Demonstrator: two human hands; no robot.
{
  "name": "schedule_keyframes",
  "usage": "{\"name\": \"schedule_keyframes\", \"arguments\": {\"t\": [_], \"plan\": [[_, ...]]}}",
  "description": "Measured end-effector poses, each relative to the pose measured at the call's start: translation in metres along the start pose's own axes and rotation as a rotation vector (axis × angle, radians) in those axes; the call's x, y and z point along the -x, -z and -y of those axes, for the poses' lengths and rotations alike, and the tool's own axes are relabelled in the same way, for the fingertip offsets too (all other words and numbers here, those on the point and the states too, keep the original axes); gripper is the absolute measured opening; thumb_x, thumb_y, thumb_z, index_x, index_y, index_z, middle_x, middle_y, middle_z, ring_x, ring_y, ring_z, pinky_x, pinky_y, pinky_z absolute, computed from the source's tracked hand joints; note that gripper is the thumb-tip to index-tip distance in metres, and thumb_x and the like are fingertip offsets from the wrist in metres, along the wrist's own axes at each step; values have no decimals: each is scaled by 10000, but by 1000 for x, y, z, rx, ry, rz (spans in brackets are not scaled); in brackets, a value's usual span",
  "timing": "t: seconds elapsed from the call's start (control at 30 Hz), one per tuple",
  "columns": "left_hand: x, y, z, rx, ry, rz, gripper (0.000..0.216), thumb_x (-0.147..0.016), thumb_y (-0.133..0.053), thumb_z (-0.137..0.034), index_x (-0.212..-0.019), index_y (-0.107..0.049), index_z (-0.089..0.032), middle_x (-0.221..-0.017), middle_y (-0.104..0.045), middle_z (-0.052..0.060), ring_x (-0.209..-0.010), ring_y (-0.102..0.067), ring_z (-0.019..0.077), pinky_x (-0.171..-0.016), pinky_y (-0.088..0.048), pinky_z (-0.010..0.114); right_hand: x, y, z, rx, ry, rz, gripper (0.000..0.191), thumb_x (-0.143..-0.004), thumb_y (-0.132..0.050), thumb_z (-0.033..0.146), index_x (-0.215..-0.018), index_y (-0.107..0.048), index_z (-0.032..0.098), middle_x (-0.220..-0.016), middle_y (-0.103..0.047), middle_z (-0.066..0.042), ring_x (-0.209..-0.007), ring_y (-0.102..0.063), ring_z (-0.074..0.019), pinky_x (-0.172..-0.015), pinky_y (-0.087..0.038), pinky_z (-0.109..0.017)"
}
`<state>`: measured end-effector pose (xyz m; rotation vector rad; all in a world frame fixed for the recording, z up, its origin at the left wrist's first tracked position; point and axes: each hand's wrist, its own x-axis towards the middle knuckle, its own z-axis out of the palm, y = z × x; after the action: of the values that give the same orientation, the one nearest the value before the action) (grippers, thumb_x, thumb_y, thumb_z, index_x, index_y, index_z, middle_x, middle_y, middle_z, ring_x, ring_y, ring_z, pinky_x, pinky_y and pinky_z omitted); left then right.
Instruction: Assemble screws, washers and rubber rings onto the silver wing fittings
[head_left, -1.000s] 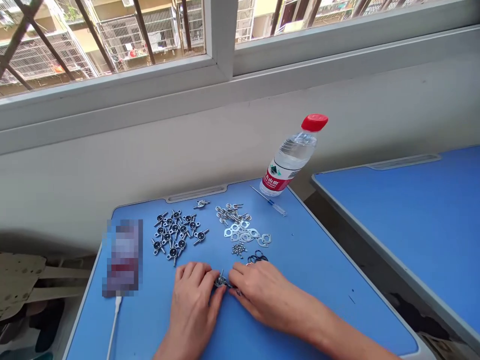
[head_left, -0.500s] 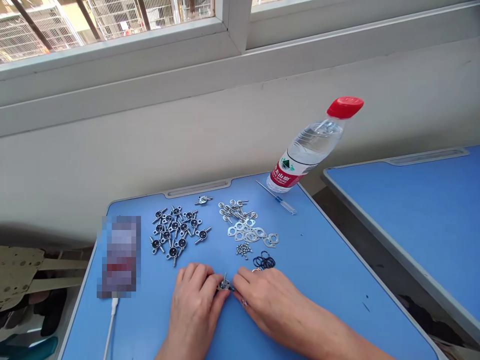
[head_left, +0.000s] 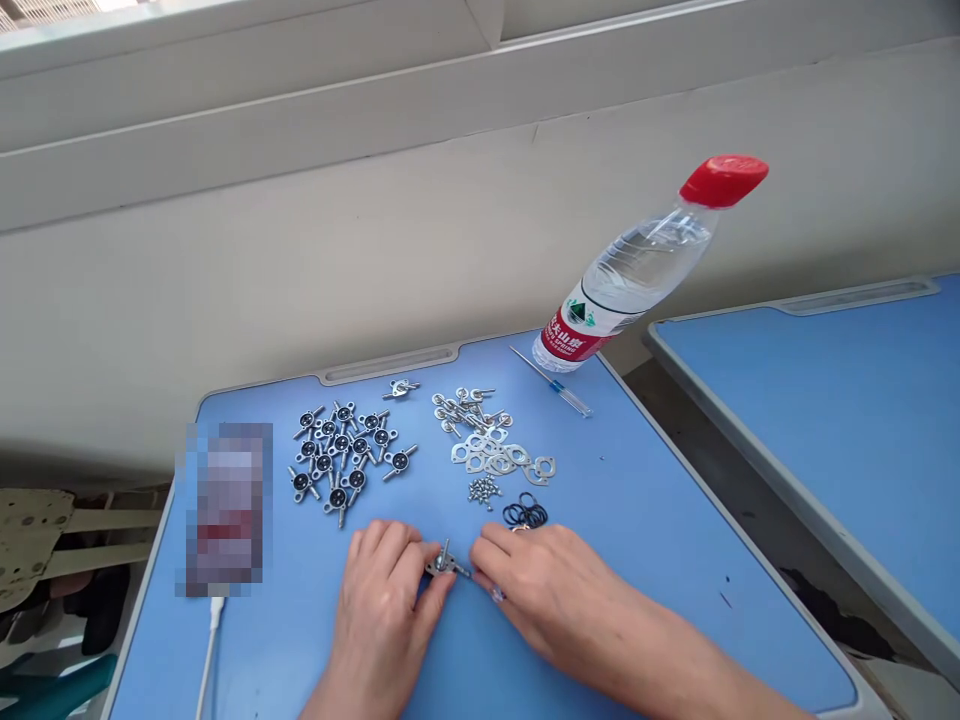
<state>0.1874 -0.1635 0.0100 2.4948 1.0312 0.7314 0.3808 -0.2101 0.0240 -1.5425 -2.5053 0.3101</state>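
Note:
My left hand (head_left: 386, 600) and my right hand (head_left: 536, 590) rest low on the blue desk (head_left: 645, 520), fingertips pinched together on one small metal part (head_left: 444, 563) with a pin sticking up. Just beyond my right hand lie several black rubber rings (head_left: 525, 513) and a heap of tiny screws (head_left: 484, 489). Farther back are flat metal plates (head_left: 499, 458) and small metal pieces (head_left: 465, 408). To the left sits a group of several assembled metal parts with dark centres (head_left: 341, 455).
A water bottle with a red cap (head_left: 637, 270) stands at the desk's back right corner, a thin screwdriver (head_left: 551, 382) beside it. A blurred device (head_left: 223, 505) with a white cable (head_left: 206, 650) lies at the left. A second blue desk (head_left: 832, 400) stands to the right.
The view has tilted downward, so the window has left the frame. Both hands stay pinched on the small metal part with only slight finger shifts.

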Motion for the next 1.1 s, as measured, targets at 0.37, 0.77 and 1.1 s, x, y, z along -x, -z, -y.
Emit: {"name": "schedule_keyframes", "arguments": {"t": [0.37,0.77,1.1], "plan": [[2,-1,0,-14,4,20,135,-970,-506,-224,-904,-607,-163,-813,-604,40,-747,-521,195,-657,-399,311,0,-3,4,-47,-2,15,182,-840,-477,25,-780,-568,170,-696,-589,-23,-502,-420,-123,-502,-178,-300],[2,-2,2,-39,-17,21,182,-987,-463,-252,-889,-598,-181,-814,-602,42,-749,-540,200,-658,-408,322,-1,23,-37,-123,-249,-207,191,-857,-468,29,-825,-585,176,-768,-602,-11,-565,-480,-120,-502,-256,-260],[3,-3,3,-52,-13,6,229,-990,-451,-275,-856,-614,-187,-790,-607,35,-742,-550,203,-661,-420,334,-10,21,-37,-65,-355,-80,207,-857,-497,18,-767,-603,171,-782,-615,-18,-578,-511,-122,-499,-213,-260]]}}
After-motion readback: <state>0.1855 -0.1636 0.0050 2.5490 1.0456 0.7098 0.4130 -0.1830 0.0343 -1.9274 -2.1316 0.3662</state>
